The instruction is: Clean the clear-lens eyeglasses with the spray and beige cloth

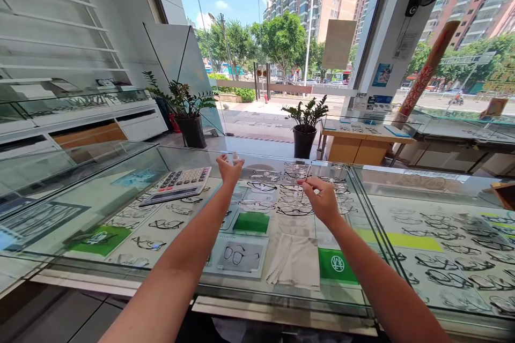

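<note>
Out over the far part of the glass counter (289,292), my left hand (230,169) has its fingers closed about a small whitish, see-through object (235,157); its exact kind is too small to tell. My right hand (322,199) pinches a thin dark stick-like tool (308,170), which points upward above the glass. Beneath both hands, several eyeglasses (295,209) lie in rows inside the case. Nearer to me, a beige cleaning cloth (295,262) rests on the counter. A large calculator (181,185) sits left of my left hand.
Green cards (338,265) and a framed glasses picture (240,256) lie near the front edge. More eyeglasses (438,262) fill the right-hand case. Beyond the counter stand two potted plants (304,136), a wooden display cabinet (356,144) and glass doors (241,64).
</note>
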The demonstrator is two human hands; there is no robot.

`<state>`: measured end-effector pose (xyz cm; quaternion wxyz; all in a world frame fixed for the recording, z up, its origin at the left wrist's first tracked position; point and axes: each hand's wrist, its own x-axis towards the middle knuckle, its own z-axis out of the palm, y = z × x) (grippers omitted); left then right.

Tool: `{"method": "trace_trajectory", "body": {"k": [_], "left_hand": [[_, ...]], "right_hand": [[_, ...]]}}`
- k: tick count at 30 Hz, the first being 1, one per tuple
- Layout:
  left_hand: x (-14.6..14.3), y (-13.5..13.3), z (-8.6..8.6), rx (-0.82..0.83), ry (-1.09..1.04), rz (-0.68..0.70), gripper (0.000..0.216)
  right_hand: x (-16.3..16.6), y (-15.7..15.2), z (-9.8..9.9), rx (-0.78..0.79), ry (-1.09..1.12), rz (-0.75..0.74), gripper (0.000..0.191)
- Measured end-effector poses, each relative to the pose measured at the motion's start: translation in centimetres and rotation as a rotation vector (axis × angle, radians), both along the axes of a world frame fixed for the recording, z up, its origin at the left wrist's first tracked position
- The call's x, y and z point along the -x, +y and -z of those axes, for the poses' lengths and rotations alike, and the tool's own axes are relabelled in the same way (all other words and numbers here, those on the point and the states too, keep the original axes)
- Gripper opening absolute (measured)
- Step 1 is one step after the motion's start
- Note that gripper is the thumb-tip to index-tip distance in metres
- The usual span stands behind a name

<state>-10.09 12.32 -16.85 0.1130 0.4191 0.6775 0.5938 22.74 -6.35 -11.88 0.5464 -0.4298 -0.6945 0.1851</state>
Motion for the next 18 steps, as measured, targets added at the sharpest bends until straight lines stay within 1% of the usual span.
{"method": "trace_trajectory", "body": {"k": [1, 3, 4, 6, 8, 10, 11, 13, 14, 16, 18], "left_hand": [[-0.2, 0.1, -0.1, 0.022, -0.026, 0.031, 0.068], [-0.5, 0.0, -0.2, 0.060, -0.078, 0.084, 0.048], [-0.6, -0.2, -0.4, 0.073, -0.104, 0.105, 0.044], [-1.0, -0.7, -1.0, 0.068, -0.154, 0.143, 0.042], [-1.8, -1.0, -2.2, 0.028, -0.203, 0.204, 0.041], [-3.0, -0.8, -4.1, -0.032, -0.252, 0.296, 0.037], [-3.8, -0.8, -5.4, -0.067, -0.274, 0.351, 0.031], [-5.8, -0.9, -8.1, -0.148, -0.312, 0.481, 0.023], [-6.8, -1.2, -9.5, -0.191, -0.327, 0.552, 0.022], [-8.8, -2.7, -12.3, -0.258, -0.345, 0.703, 0.026], [-10.4, -5.1, -14.6, -0.314, -0.360, 0.853, 0.032]], "right_hand": [[0.0, 0.0, -0.1, 0.002, 0.000, 0.001, 0.031], [0.1, 0.0, -0.1, 0.006, 0.001, -0.001, 0.032], [0.0, 0.0, -0.2, 0.007, 0.002, -0.002, 0.032], [-0.1, 0.2, -0.1, 0.007, 0.010, 0.001, 0.033], [-0.2, 0.4, -0.1, 0.008, 0.018, 0.018, 0.034], [-0.5, 0.6, 0.1, 0.011, 0.022, 0.038, 0.034], [-0.6, 0.7, 0.1, 0.012, 0.020, 0.047, 0.034], [-0.9, 1.0, 0.2, 0.014, 0.022, 0.057, 0.035], [-1.1, 1.1, 0.3, 0.016, 0.026, 0.061, 0.035], [-1.4, 1.4, 0.3, 0.019, 0.033, 0.067, 0.035], [-1.8, 1.7, 0.4, 0.028, 0.039, 0.083, 0.035]]}}
